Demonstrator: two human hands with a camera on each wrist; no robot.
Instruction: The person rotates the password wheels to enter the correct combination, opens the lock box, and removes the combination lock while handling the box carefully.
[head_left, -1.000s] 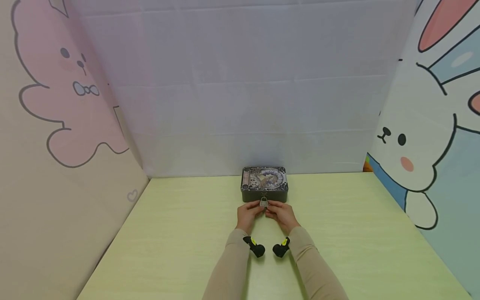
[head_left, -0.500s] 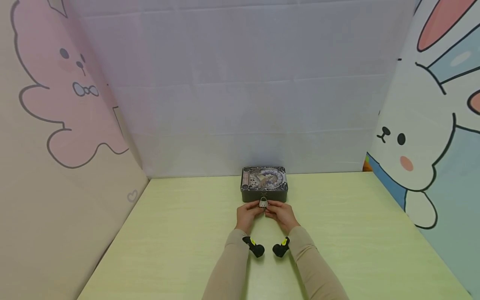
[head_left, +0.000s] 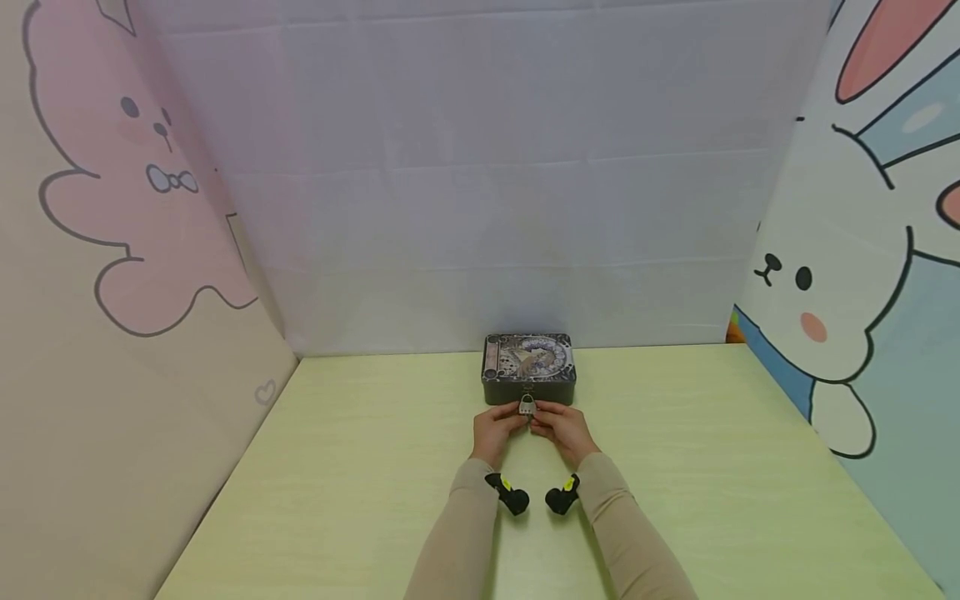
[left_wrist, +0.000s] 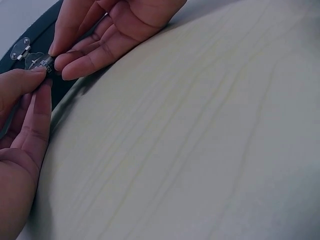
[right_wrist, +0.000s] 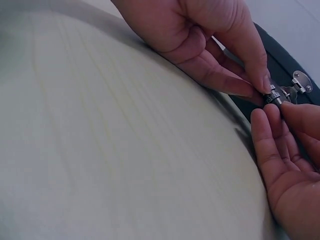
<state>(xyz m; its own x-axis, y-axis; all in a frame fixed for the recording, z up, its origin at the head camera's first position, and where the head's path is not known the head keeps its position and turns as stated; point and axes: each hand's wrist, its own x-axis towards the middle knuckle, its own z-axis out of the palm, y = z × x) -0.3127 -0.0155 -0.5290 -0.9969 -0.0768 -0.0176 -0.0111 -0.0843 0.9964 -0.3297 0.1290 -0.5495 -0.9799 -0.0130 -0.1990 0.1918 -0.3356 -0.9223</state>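
A small silver combination padlock [head_left: 527, 407] hangs at the front of a dark rectangular tin box [head_left: 528, 390] with a printed lid. My left hand [head_left: 491, 435] pinches the padlock from the left, while my right hand [head_left: 565, 430] holds it from the right. Number dials show on the padlock [left_wrist: 46, 65] between the fingertips in the left wrist view. A metal latch [right_wrist: 301, 82] is fixed to the box front just above it. Fingers cover part of the padlock, and the dial digits are too small to read.
The box stands on a pale yellow-green table [head_left: 360, 467], close to a white back panel [head_left: 480, 208]. Side panels carry a pink cartoon figure [head_left: 150, 225] on the left and a white rabbit [head_left: 840, 308] on the right. Black camera mounts [head_left: 516, 498] sit at both wrists.
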